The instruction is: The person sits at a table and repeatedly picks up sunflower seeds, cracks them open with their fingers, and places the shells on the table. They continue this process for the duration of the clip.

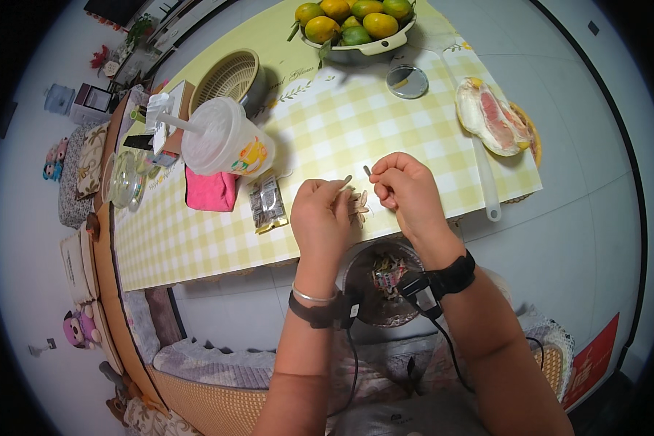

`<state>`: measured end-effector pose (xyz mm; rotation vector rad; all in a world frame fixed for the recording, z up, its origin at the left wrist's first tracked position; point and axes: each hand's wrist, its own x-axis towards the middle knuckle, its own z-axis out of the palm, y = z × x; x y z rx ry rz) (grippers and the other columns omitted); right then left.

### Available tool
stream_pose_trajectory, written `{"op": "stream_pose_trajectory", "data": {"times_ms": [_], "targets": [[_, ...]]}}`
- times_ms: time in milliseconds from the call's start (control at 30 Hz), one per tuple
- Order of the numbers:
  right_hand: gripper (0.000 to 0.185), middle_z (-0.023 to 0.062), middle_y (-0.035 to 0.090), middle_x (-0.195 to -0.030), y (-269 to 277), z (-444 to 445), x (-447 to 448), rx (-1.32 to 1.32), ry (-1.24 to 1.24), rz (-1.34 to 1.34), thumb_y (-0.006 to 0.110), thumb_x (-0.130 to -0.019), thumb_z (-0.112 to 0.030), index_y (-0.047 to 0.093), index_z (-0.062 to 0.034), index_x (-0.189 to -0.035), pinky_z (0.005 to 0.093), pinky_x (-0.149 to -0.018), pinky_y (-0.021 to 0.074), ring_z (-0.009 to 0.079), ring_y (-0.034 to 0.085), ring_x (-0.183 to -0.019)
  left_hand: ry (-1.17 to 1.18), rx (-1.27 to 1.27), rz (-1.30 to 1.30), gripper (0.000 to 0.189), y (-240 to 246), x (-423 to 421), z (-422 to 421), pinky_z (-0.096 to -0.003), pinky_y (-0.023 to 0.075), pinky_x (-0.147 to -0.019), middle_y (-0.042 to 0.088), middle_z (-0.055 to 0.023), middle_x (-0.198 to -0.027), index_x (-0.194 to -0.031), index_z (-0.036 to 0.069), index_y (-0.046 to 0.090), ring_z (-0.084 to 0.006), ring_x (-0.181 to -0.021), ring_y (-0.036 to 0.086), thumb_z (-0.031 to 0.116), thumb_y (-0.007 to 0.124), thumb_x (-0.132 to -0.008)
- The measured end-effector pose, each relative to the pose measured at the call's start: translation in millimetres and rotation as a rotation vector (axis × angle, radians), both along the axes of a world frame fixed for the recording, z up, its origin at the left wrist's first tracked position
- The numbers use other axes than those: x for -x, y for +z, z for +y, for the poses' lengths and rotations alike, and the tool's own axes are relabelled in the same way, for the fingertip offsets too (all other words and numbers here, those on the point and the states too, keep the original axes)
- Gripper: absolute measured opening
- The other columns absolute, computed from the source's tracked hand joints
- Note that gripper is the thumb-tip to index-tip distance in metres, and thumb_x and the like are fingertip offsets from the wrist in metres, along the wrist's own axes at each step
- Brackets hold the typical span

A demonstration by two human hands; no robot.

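Note:
Over the front edge of a table with a checked tablecloth, my left hand pinches a small dark seed-like piece between thumb and fingertips. To its right my right hand has its fingers curled around another small dark piece, whose tip sticks out. The two pieces are apart. A small pile of pale sunflower-seed-like shells lies on the cloth just right of my left hand and is partly hidden by it. Left of that hand lies a small printed snack packet.
Below the table edge stands a waste bin with scraps. A lidded plastic cup with straw, a pink cloth, a colander, a citrus bowl, a round clear lid, peeled pomelo and a white-handled utensil surround my hands.

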<state>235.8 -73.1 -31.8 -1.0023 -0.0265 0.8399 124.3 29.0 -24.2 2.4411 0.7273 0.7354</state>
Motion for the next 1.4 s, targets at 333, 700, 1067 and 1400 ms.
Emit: {"op": "stream_pose_trajectory", "data": {"times_ms": [333, 700, 1067, 1400], "targets": [[0.01, 0.003, 0.058, -0.076, 5, 4, 6, 0.096, 0.078, -0.05, 0.058, -0.09, -0.003, 0.064, 0.0029, -0.094, 0.0184, -0.045, 0.0317, 0.0046, 0.046, -0.055, 0.012, -0.259, 0.039, 0.009, -25, -20, 11, -0.0412, 0.0478, -0.061, 0.06, -0.0136, -0.077, -0.085, 0.003, 0.07, -0.0323, -0.07, 0.06, 0.003, 0.07, -0.076], [0.007, 0.0001, 0.055, -0.066, -5, 6, 13, 0.153, 0.282, -0.165, 0.06, -0.089, -0.004, 0.064, 0.0015, -0.091, 0.0181, -0.045, 0.0316, 0.0039, 0.046, -0.053, -0.107, 0.169, -0.247, 0.011, 8, -3, 0, -0.0333, 0.052, -0.071, 0.068, -0.0104, -0.087, -0.093, 0.002, 0.067, -0.0223, -0.077, 0.065, -0.004, 0.063, -0.085], [0.004, 0.0008, 0.06, -0.069, -4, 10, 23, 0.097, 0.204, -0.244, 0.067, -0.085, -0.002, 0.065, 0.0017, -0.085, 0.019, -0.049, 0.0365, 0.0044, 0.049, -0.057, -0.135, -0.075, -0.202, 0.02, 13, 13, -1, -0.0338, 0.053, -0.066, 0.066, -0.011, -0.077, -0.094, 0.004, 0.069, -0.0274, -0.074, 0.065, -0.006, 0.069, -0.077], [0.004, 0.0007, 0.063, -0.075, -4, 9, 31, 0.225, 0.17, -0.449, 0.066, -0.084, -0.001, 0.065, 0.0006, -0.081, 0.0209, -0.062, 0.0441, 0.0047, 0.054, -0.068, -0.075, -0.052, -0.131, 0.022, 12, 18, -6, -0.0316, 0.0534, -0.063, 0.071, -0.0135, -0.078, -0.096, 0.005, 0.076, -0.0249, -0.068, 0.069, -0.002, 0.075, -0.076]]}}
